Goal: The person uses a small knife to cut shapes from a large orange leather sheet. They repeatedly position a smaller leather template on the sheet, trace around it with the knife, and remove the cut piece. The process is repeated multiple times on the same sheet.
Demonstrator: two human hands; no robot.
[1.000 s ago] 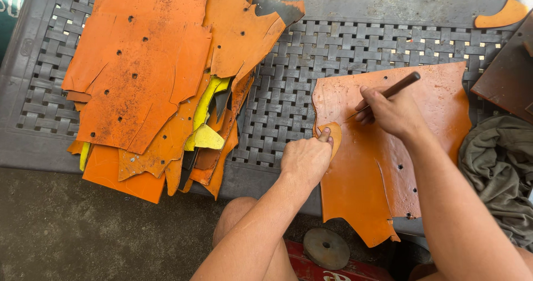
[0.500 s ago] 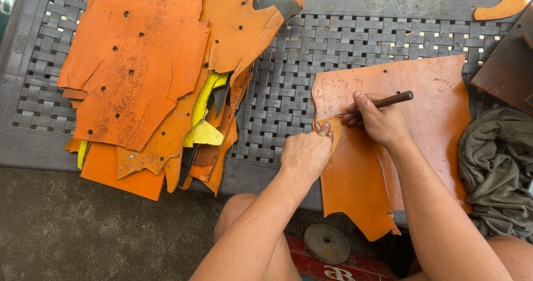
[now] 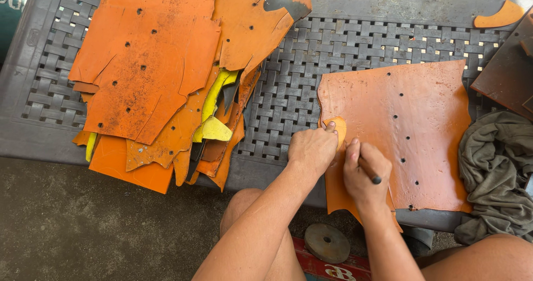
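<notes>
Orange sheet pile point(image 3: 150, 75), grey cloth point(image 3: 494, 170)

The leather sheet point(image 3: 411, 131) under the fingers point(image 3: 331, 127) is orange with dark punched holes. The stack of pieces point(image 3: 161, 75) well left of them is orange, flecked black, with yellow scraps point(image 3: 214, 130). The worktop point(image 3: 288, 86) is grey basket-weave. The cloth point(image 3: 491, 170) to the right is olive-grey.

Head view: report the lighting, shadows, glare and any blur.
Head view: even daylight, no harsh glare; the orange sheet and the stacked pile are sharp, punched holes crisp. Soft shadows lie under the left hand and the right hand with its dark tool. The ground at lower left is darker; no motion blur shows.
</notes>
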